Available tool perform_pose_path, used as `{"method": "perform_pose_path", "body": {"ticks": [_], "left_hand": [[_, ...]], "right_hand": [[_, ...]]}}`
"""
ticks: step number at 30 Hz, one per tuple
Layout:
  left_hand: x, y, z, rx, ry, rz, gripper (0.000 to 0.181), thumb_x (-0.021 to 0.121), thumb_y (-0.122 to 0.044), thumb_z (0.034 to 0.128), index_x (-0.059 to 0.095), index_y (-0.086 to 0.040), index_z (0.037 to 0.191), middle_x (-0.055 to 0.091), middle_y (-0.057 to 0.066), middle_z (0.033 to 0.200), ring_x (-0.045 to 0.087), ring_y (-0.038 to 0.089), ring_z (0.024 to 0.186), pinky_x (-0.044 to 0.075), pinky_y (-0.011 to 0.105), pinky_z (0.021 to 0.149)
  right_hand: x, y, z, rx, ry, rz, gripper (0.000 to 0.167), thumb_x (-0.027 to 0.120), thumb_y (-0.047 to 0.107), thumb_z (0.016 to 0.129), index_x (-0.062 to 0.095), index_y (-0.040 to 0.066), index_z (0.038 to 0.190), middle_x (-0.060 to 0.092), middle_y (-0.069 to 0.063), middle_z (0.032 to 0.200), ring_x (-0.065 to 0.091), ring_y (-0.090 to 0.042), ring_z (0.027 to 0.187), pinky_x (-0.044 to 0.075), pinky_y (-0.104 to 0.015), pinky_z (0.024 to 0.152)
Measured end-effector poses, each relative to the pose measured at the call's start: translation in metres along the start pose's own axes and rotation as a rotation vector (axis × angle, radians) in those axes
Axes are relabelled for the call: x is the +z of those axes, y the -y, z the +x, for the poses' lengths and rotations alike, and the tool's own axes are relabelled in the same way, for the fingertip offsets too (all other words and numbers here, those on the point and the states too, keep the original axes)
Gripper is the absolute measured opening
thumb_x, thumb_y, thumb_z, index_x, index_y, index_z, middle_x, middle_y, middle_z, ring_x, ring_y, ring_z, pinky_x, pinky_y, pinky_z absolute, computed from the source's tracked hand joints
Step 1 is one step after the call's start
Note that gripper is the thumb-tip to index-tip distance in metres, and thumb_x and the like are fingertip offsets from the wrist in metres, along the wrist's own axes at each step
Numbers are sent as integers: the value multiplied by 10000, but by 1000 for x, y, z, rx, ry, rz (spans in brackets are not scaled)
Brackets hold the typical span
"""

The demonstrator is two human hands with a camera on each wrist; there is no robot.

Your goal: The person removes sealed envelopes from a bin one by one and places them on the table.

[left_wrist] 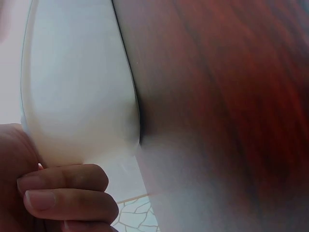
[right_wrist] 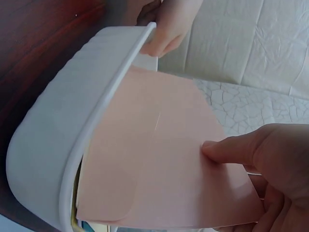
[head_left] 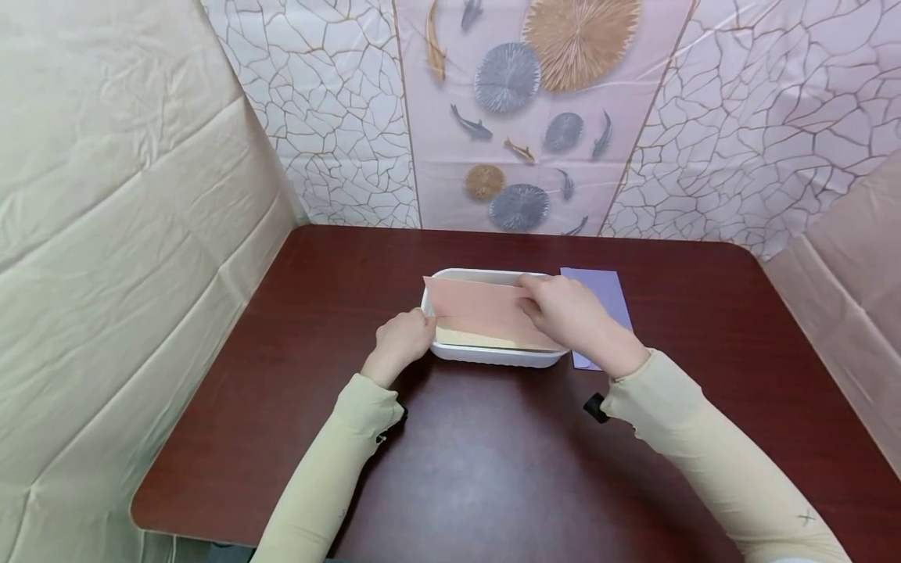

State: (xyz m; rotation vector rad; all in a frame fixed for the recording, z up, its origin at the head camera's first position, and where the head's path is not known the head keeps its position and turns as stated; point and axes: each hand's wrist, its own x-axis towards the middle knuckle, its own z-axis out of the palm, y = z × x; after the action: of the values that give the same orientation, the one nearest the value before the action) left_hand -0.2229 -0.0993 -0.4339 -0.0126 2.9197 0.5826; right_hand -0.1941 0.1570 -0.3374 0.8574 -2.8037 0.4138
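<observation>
My right hand [head_left: 566, 313] pinches a pink envelope [head_left: 475, 306] near its upper right corner, with the thumb on the near face. The envelope stands tilted partly inside a white plastic bin [head_left: 496, 357]. Its rounded flap edge shows in the right wrist view. Below it, a cream sheet or envelope [head_left: 468, 338] lies in the bin, mostly covered. At the bin's left end my left hand [head_left: 403, 338] grips the rim, fingers curled, as the left wrist view of the bin wall [left_wrist: 79, 87] also shows. The envelope hides most of the bin's contents.
A purple envelope [head_left: 608, 291] lies flat on the dark red-brown table [head_left: 317, 281], just right of the bin and partly behind my right hand. Fabric-covered walls [head_left: 338, 117] stand behind the table and along its sides.
</observation>
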Motion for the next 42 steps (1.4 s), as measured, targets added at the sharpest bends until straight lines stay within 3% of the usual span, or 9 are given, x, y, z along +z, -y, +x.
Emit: {"method": "perform_pose_path", "body": {"ticks": [7, 11, 16, 24, 34, 38, 42], "left_hand": [[-2, 0, 2, 12, -15, -15, 394, 361, -326, 1017, 645, -56, 975, 675, 153, 992, 655, 347, 952, 493, 539, 767], [-2, -1, 3, 4, -6, -14, 397, 356, -331, 1021, 641, -58, 983, 675, 152, 998, 654, 346, 955, 493, 534, 776], [-2, -3, 2, 4, -5, -15, 400, 355, -330, 1021, 645, -55, 999, 676, 154, 1011, 653, 345, 959, 493, 534, 786], [-1, -1, 1, 3, 5, -28, 427, 325, -345, 1010, 648, -66, 992, 666, 137, 980, 648, 328, 933, 495, 528, 777], [-3, 1, 0, 0, 17, -12, 423, 344, -336, 1020, 643, -38, 1045, 668, 156, 1014, 648, 340, 946, 495, 535, 778], [-3, 0, -1, 2, 22, -10, 425, 339, -337, 1020, 640, -37, 1036, 666, 154, 1003, 647, 340, 935, 496, 531, 772], [-2, 1, -2, 1, 26, -11, 428, 330, -340, 1017, 640, -44, 1021, 658, 141, 968, 643, 328, 907, 496, 523, 758]], "right_hand": [[-15, -14, -7, 55, 0, -16, 109, 649, 63, 958, 653, 31, 1062, 682, -91, 827, 630, -243, 672, 510, -423, 613], [-27, -26, -16, 67, -74, -30, 165, 661, 42, 937, 664, 9, 1099, 724, -151, 928, 685, -312, 746, 533, -499, 660], [-42, -42, -30, 99, -170, -51, 196, 676, 69, 932, 661, 2, 1115, 726, -175, 903, 664, -341, 674, 508, -537, 639], [-61, -65, -54, 218, -210, -64, 209, 662, 130, 963, 664, -16, 1113, 715, -213, 938, 669, -391, 723, 495, -580, 660], [-69, -92, -80, 327, -235, -33, 249, 632, 148, 979, 648, -33, 1151, 692, -266, 963, 646, -425, 769, 461, -585, 694], [-66, -112, -93, 405, -266, -22, 295, 623, 160, 986, 621, -54, 1189, 664, -324, 1056, 620, -510, 905, 433, -640, 779], [-62, -132, -108, 533, -279, 0, 349, 579, 211, 1001, 594, -54, 1227, 621, -359, 1134, 555, -586, 1002, 394, -678, 855]]}}
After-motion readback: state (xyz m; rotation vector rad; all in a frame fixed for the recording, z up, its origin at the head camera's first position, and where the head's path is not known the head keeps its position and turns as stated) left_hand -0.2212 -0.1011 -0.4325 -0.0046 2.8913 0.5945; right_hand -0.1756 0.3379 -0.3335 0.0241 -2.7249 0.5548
